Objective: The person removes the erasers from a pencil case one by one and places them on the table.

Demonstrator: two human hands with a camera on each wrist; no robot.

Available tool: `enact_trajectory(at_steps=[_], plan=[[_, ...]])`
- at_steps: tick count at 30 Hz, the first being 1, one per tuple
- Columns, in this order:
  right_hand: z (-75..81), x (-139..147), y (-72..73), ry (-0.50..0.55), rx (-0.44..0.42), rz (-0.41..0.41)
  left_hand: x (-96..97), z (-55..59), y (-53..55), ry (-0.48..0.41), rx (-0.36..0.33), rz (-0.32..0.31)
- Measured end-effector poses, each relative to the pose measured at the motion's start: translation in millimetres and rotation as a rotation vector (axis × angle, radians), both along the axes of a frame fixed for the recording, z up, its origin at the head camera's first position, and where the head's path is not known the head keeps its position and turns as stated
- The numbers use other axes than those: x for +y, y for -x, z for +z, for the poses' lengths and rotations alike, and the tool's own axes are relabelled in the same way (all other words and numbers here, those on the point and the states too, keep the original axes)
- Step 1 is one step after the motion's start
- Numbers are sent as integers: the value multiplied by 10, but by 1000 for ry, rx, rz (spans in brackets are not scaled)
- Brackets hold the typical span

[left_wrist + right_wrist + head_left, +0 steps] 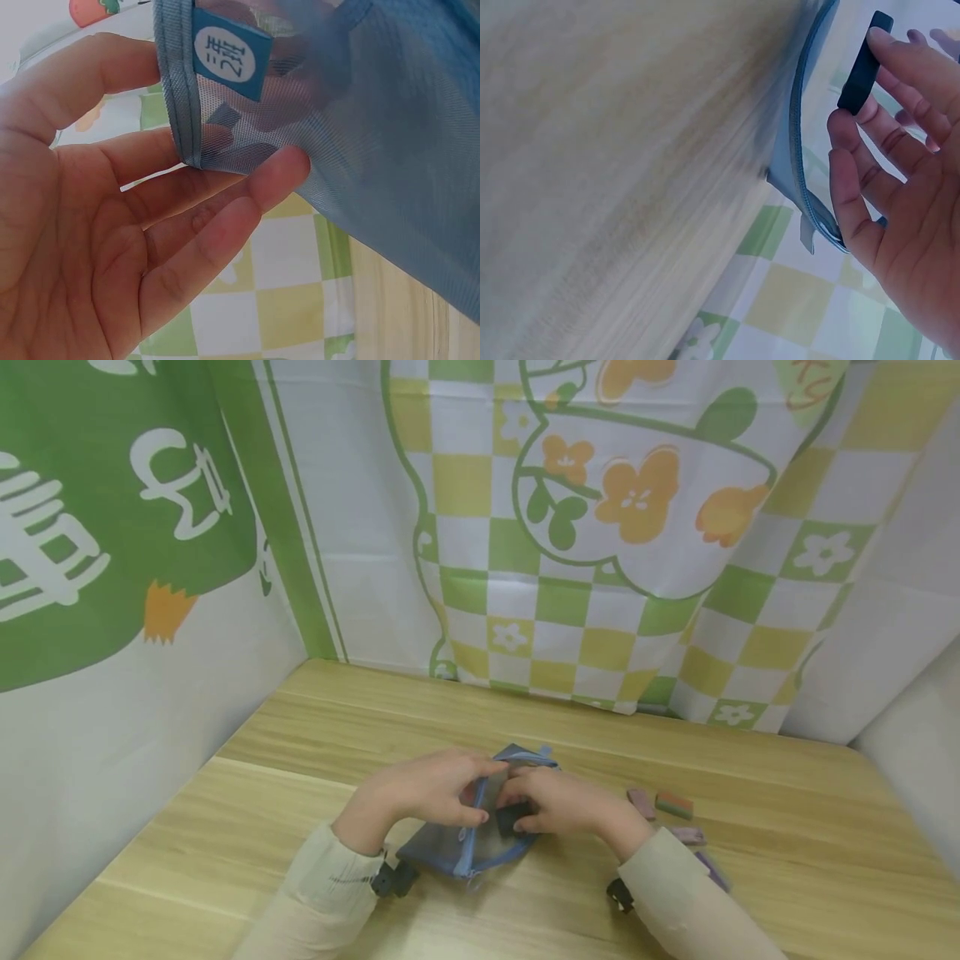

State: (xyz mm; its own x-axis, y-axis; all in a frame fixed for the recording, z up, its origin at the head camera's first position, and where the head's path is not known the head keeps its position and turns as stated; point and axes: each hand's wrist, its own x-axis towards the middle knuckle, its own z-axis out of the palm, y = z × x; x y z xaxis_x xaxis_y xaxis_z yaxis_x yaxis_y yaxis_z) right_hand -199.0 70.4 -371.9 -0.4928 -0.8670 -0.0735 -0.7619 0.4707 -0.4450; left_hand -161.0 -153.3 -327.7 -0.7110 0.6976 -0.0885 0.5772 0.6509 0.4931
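Note:
A blue-grey mesh zip pouch [438, 846] with blue zipper edging lies on the table, its opening spread. My left hand [427, 789] holds the pouch's left edge; in the left wrist view, the fingers of the left hand [97, 202] curl about the zipped rim beside a blue label [232, 52]. At the opening, my right hand [566, 802] pinches a small dark block [513, 818]. The right wrist view shows this dark block [865, 64] between thumb and fingertips of the right hand [907, 157], with the pouch's zipper edge [799, 142] alongside.
Right of the pouch lie several small blocks: a pinkish one [641, 803], an orange-and-green one [674, 805], a mauve one [687, 836] and a purple one [712, 871]. Printed cloth [577, 577] hangs behind the wooden table [300, 727] and at its left.

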Motion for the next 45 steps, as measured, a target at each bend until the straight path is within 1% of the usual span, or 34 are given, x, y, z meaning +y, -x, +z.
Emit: enact_trajectory(at_steps=[4,11,21,26,36,45], plan=[[20,20,-16,16,2,3,2,-2,-6,-2,-1,0],[95,64,-60,26,6,-16,5,-22,5,-6,-15,3],[135,131,-102,20,40,-4,19,-43,19,-2,-15,-3],[155,176,-123,24,44,5,29,-57,25,8,-18,-6],[179,272,-187,42,27,0,55,-85,9,16,-62,10],[228,380,-238,55,48,-12,84,-95,4,28,-68,18]])
